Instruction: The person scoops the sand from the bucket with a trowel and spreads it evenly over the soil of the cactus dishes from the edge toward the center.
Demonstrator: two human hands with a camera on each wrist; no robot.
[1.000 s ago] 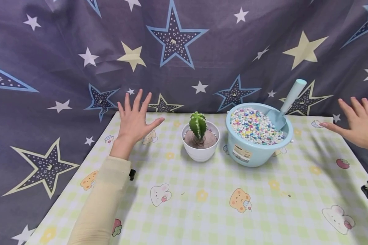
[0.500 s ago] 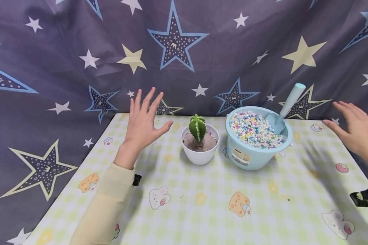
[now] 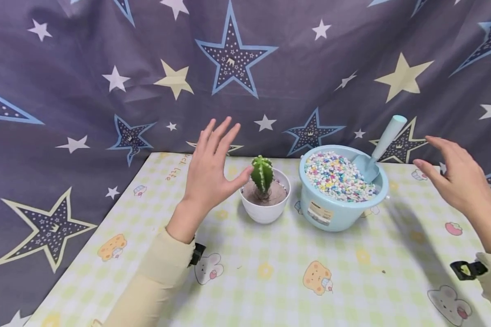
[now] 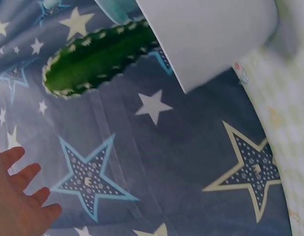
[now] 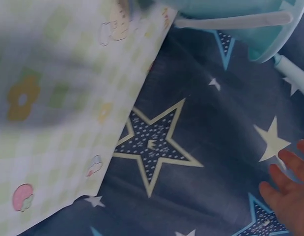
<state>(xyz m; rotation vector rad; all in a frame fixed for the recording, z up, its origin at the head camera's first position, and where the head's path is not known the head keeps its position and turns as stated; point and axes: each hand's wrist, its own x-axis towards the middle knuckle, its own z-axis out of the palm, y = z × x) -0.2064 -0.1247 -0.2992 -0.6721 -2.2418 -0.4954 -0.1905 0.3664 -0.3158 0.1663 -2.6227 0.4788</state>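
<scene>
In the head view my left hand (image 3: 210, 172) is raised just left of a small green cactus (image 3: 263, 175), fingers spread and holding nothing. Its thumb tip overlaps the edge of the white pot (image 3: 266, 212) in which the cactus stands upright in brown soil. My right hand (image 3: 460, 175) hovers to the right of a light blue bucket (image 3: 335, 215), thumb and fingers parted, nothing in it. White and multicoloured pebbles (image 3: 335, 175) fill the bucket, and a light blue scoop (image 3: 386, 141) is stuck in them, handle up. The left wrist view shows the cactus (image 4: 97, 61) and pot (image 4: 215, 39) close by.
A checked tablecloth (image 3: 270, 295) with cartoon prints covers the table. Behind it hangs a dark curtain (image 3: 278, 68) with stars. The pot and bucket stand side by side towards the table's back edge.
My left hand has moved right, towards the cactus pot. My right hand has moved left, nearer the bucket. The pot, bucket and scoop have stayed in place on the table.
</scene>
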